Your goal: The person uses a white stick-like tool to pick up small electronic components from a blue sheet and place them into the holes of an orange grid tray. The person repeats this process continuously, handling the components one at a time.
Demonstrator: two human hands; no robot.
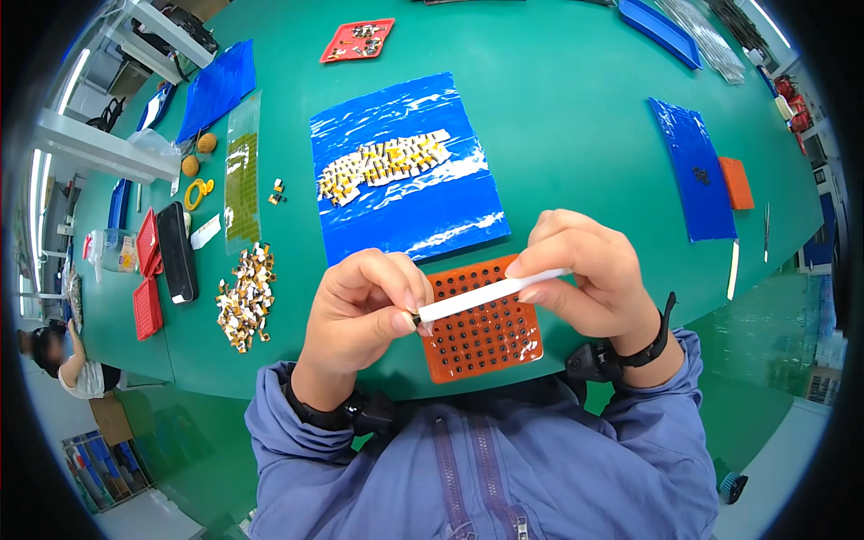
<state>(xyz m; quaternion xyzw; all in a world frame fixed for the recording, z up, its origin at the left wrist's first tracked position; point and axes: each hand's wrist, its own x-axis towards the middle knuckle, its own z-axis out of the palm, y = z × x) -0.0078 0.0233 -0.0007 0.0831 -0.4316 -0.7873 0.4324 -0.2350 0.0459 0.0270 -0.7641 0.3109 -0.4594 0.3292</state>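
Along the left of the frame, the edge of the green table [193, 346] bends round, with red trays [147, 308] and a long black case [176, 252] lying inward of it. Left of centre sits a loose heap of small white-and-brown pieces [246, 297]. At upper centre, a red tray [346, 32] holds scattered small parts, and below it a blue sheet [405, 229] bears tight rows of white-and-yellow pieces [387, 166]. At lower centre, the left hand [360, 306] pinches thumb and forefinger on a small dark piece [416, 319] at the left end of a white bar [490, 292]. Beneath the bar, by the near edge, an orange tray [438, 373] carries rows of dark round spots. The right hand [589, 270] has thumb and fingers closed on the bar's right part. Rightward, a stretch of green tabletop reaches another blue sheet [693, 211] with dark bits [700, 174] on it.
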